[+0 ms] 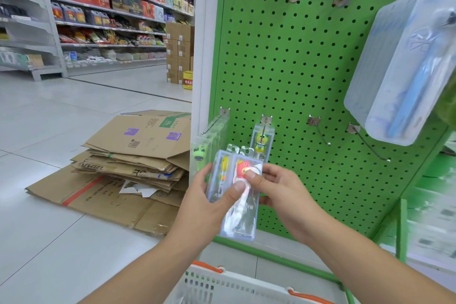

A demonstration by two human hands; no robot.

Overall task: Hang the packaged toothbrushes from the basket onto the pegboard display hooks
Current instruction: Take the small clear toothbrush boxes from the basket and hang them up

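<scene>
Green pegboard (296,57), two clear toothbrush packs (240,195) upright before its lower left, two more hung packs (262,142) on lower hooks (320,131), white basket (222,286) below it

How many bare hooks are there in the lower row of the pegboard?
2: one right of the hook carrying the yellow-figure toothbrush pack, and a longer one further right, below the big clear pack. More may be hidden behind it.

Two toothbrush packs (238,195) in hand, two hanging packs (262,142), one blue pack (404,76), one basket (222,286).
</scene>
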